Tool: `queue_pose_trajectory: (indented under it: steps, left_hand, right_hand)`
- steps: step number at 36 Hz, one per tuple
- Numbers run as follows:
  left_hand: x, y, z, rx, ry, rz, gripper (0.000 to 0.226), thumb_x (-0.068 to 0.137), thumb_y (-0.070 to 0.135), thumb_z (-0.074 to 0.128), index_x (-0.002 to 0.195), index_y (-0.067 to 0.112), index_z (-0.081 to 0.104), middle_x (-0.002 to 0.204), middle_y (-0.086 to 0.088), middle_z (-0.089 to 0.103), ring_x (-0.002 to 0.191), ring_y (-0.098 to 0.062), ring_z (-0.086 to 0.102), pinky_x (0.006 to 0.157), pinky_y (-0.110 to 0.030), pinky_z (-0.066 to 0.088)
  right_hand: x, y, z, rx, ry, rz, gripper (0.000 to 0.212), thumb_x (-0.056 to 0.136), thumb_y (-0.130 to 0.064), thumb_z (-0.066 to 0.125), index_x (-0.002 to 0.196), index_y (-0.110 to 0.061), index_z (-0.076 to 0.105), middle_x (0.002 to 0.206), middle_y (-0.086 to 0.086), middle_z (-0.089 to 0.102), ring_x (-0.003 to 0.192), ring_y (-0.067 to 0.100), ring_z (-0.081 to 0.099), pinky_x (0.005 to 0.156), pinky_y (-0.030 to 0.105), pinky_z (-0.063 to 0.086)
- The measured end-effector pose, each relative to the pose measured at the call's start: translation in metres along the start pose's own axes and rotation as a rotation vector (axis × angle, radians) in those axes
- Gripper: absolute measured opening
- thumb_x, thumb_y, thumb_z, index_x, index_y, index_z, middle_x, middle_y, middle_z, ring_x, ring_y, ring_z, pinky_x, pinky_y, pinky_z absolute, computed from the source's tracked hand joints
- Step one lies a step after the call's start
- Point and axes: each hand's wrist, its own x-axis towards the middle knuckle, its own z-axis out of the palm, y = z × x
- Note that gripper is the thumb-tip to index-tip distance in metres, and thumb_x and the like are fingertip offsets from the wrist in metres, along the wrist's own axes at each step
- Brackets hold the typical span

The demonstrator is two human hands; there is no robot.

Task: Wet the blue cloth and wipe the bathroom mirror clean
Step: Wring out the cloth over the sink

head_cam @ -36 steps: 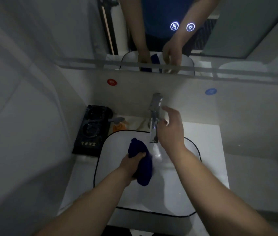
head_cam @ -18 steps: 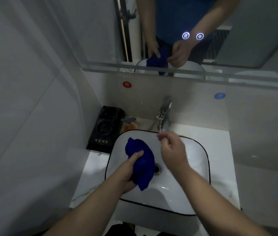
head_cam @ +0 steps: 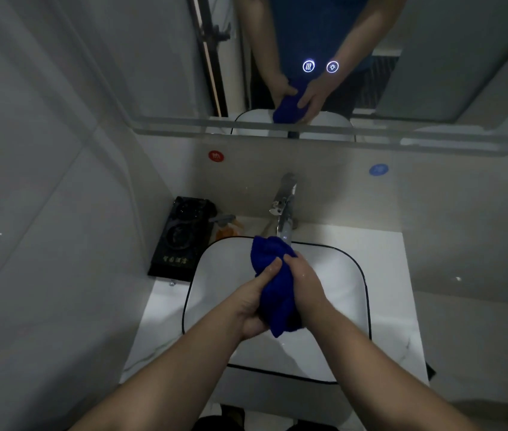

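In the head view, both hands meet over the white basin [head_cam: 215,275], which has a thin dark rim and sits on a pale bench [head_cam: 392,275]. The left hand [head_cam: 251,306] is closed around the bunched blue cloth [head_cam: 273,275] from the left, its thumb pressed across the front of the fabric. The right hand [head_cam: 307,290] wraps the same cloth from the right, fingers curled behind it. The cloth stands roughly upright between the two hands, its upper end reaching just below the spout of the chrome tap [head_cam: 285,209], its lower end hanging past the palms above the basin. Whether water is running cannot be told. On the far left of the bench, beside the basin, lies a black box [head_cam: 181,237] with gold lettering, and next to it something orange [head_cam: 226,230] that is too blurred to identify. On the far wall a red round sticker [head_cam: 216,156] sits left of the tap and a blue one [head_cam: 378,169] sits right. Above them the mirror [head_cam: 448,57] spans the wall, showing two lit round icons [head_cam: 320,66] and the reflection of both hands holding the cloth.
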Motion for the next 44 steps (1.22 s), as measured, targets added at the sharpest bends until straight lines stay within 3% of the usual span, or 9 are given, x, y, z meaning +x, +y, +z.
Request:
queue_pose_trajectory:
  steps: [5,10,12,16,21,27,30,39,44]
  left_hand:
    - [-0.007,0.000,-0.008,0.014,-0.006,-0.119,0.091,0.064,0.028,0.105,0.142,0.013,0.061,0.135,-0.032,0.068,0.120,-0.056,0.067,0.096,-0.066,0.058]
    - [-0.008,0.005,-0.018,0.179,-0.050,-0.118,0.090,0.068,0.031,0.101,0.146,0.010,0.059,0.134,-0.028,0.069,0.110,-0.042,0.067,0.083,-0.047,0.060]
    - [-0.008,0.006,-0.018,0.232,-0.042,-0.095,0.087,0.071,0.027,0.098,0.146,0.011,0.058,0.135,-0.025,0.070,0.111,-0.039,0.067,0.087,-0.047,0.059]
    - [-0.004,0.009,-0.014,0.318,-0.055,-0.047,0.070,0.081,0.028,0.090,0.143,0.013,0.060,0.134,-0.022,0.072,0.111,-0.036,0.067,0.088,-0.045,0.058]
    - [0.003,0.011,-0.006,0.430,-0.080,-0.006,0.058,0.083,0.016,0.083,0.137,0.013,0.062,0.127,-0.021,0.072,0.112,-0.038,0.066,0.101,-0.051,0.056]
    - [-0.004,0.011,-0.001,0.256,-0.175,-0.143,0.062,0.090,0.013,0.076,0.147,0.019,0.052,0.143,-0.025,0.062,0.121,-0.047,0.068,0.096,-0.068,0.057]
    - [-0.004,0.005,0.001,0.223,-0.247,-0.196,0.068,0.090,0.021,0.074,0.153,0.013,0.049,0.146,-0.023,0.064,0.122,-0.046,0.069,0.093,-0.056,0.059]
    - [0.000,-0.004,0.021,0.238,-0.168,-0.209,0.077,0.081,0.030,0.089,0.147,0.009,0.058,0.129,-0.018,0.071,0.096,-0.030,0.072,0.078,-0.037,0.060]
    - [-0.007,-0.029,0.039,0.127,-0.039,-0.040,0.055,0.087,0.022,0.085,0.136,0.006,0.065,0.123,-0.019,0.076,0.103,-0.030,0.073,0.088,-0.038,0.062]
  right_hand:
    - [-0.006,-0.004,-0.003,-0.217,-0.107,-0.031,0.028,0.109,-0.022,0.050,0.124,-0.037,0.068,0.120,0.001,0.075,0.113,0.025,0.071,0.096,0.041,0.058]
    - [-0.004,-0.022,-0.004,-0.354,-0.203,0.083,0.026,0.105,-0.016,0.052,0.121,-0.025,0.070,0.122,0.013,0.074,0.114,0.034,0.071,0.103,0.050,0.057]
    - [0.001,-0.033,-0.004,-0.405,-0.228,0.157,0.016,0.104,-0.028,0.059,0.115,-0.024,0.070,0.122,0.013,0.074,0.111,0.031,0.071,0.102,0.049,0.057]
    - [0.006,-0.043,-0.008,-0.516,-0.317,0.129,0.058,0.085,-0.073,0.073,0.122,-0.029,0.069,0.118,0.002,0.078,0.109,0.023,0.075,0.098,0.039,0.059]
    - [0.018,-0.054,-0.004,-0.602,-0.343,0.062,0.027,0.089,-0.037,0.084,0.112,-0.029,0.073,0.110,0.003,0.078,0.103,0.024,0.075,0.096,0.042,0.062]
    - [0.018,-0.063,-0.011,-0.469,-0.565,0.090,0.048,0.088,-0.012,0.062,0.129,-0.032,0.076,0.127,0.005,0.079,0.123,0.027,0.073,0.113,0.050,0.055]
    - [0.012,-0.066,-0.013,-0.449,-0.573,0.056,0.039,0.096,-0.002,0.057,0.126,-0.019,0.075,0.120,0.007,0.081,0.117,0.026,0.076,0.108,0.047,0.058]
    - [0.015,-0.048,-0.032,-0.207,-0.265,0.046,0.020,0.073,-0.020,0.065,0.090,-0.017,0.075,0.083,0.008,0.073,0.085,0.028,0.069,0.080,0.040,0.058]
    - [0.021,-0.046,-0.043,-0.218,-0.242,0.078,0.011,0.093,-0.006,0.063,0.087,-0.013,0.069,0.076,0.007,0.066,0.075,0.025,0.064,0.068,0.032,0.055]
